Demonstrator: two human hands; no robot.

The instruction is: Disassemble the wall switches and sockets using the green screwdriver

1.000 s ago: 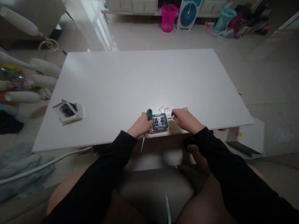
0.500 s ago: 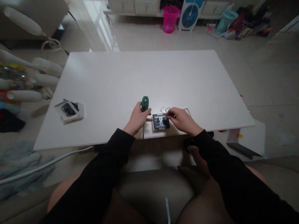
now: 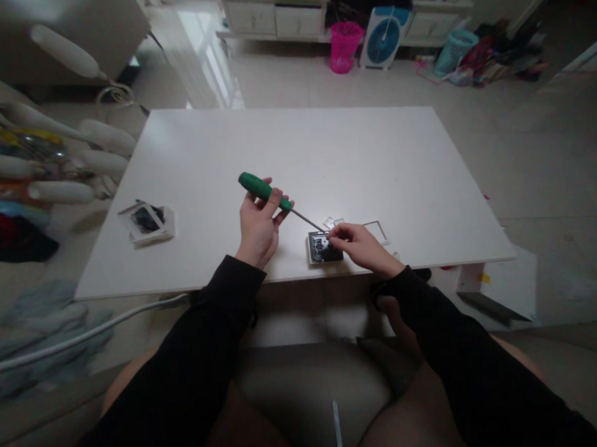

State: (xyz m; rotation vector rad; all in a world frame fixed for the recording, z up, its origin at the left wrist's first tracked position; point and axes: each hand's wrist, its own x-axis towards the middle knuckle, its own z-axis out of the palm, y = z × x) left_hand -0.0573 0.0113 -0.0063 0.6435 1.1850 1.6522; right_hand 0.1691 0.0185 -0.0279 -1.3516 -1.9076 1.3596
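Note:
My left hand [image 3: 259, 231] is closed around the green handle of a screwdriver [image 3: 254, 184]. Its thin metal shaft slants down to the right, with the tip close to the fingertips of my right hand [image 3: 362, 245]. A square black wall switch or socket [image 3: 320, 250] with a pale base lies face up near the front table edge; I cannot tell which kind. My right fingers are pinched together at its upper right corner. Whether something small sits between them is hidden. A few small clear pieces [image 3: 329, 222] lie just behind it.
On the white table [image 3: 295, 150], a thin rectangular frame [image 3: 377, 231] lies right of my right hand. An open white box [image 3: 151, 221] with dark contents stands at the left. Beyond the table are a pink basket [image 3: 345, 47] and a blue fan [image 3: 383, 39].
My left hand has drawn back to the left and turned the screwdriver, so its shaft now points at the switch or socket. My right hand stays at the same corner.

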